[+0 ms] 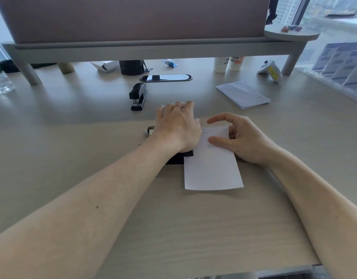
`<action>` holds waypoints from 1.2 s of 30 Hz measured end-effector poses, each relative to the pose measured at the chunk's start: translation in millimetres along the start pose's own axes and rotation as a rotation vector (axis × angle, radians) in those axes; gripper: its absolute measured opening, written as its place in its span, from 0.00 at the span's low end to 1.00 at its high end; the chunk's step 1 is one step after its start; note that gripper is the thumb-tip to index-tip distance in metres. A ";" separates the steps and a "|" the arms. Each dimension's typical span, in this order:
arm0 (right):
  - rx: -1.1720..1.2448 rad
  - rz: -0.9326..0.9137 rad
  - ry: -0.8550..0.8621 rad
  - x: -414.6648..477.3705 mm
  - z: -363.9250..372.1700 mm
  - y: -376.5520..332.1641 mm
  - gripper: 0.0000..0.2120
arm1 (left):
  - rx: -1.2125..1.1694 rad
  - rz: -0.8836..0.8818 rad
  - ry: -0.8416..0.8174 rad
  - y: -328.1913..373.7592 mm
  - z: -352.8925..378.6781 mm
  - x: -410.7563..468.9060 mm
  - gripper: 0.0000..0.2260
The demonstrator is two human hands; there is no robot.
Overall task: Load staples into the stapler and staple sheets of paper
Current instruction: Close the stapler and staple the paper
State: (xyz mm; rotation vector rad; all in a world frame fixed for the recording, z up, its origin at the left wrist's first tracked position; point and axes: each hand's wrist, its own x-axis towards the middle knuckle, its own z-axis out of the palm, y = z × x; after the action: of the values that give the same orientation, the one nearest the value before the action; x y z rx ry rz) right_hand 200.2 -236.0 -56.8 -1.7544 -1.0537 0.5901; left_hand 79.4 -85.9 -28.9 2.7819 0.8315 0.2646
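Observation:
My left hand [176,125] lies palm-down on a black stapler [176,159], covering most of it; only its near end and a far corner show. A small white stack of paper sheets [213,168] lies on the desk with its far left corner under the stapler, where a staple mark shows. My right hand [242,135] rests on the paper's right side, thumb and fingers pinching its edge. A second black stapler [138,96] stands untouched further back.
A pile of white sheets [243,94] lies at the back right. Under the raised grey shelf [153,50] stand a black cup [131,67], paper cups [229,64] and a white controller [270,70]. A water bottle [0,81] is at far left.

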 end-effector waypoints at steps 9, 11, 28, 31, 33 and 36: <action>0.003 0.001 -0.009 0.1 -0.7 0.9 0.19 | 0.054 0.004 0.003 1.7 3.0 -0.5 0.21; -0.013 -0.007 -0.005 0.5 -0.7 0.8 0.19 | 0.059 0.026 0.058 2.6 3.8 -2.6 0.21; 0.035 -0.012 0.002 -0.6 0.1 2.2 0.18 | 0.011 0.042 0.038 1.7 9.5 0.9 0.20; 0.010 -0.013 -0.004 -1.7 -0.4 -1.0 0.17 | -0.020 0.025 0.050 0.8 7.8 -1.8 0.21; -0.011 -0.011 -0.010 -3.6 -1.1 -3.4 0.17 | -0.047 0.000 0.022 1.6 4.2 -2.1 0.21; -0.050 0.015 -0.026 -5.3 -1.4 -9.7 0.16 | -0.118 -0.071 -0.028 -0.7 -6.8 3.5 0.21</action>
State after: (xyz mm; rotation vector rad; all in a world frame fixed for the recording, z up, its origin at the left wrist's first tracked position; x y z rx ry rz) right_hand 194.8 -239.8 -47.8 -1.8039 -1.0821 0.6018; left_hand 80.3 -82.3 -22.2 2.6349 0.8766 0.2538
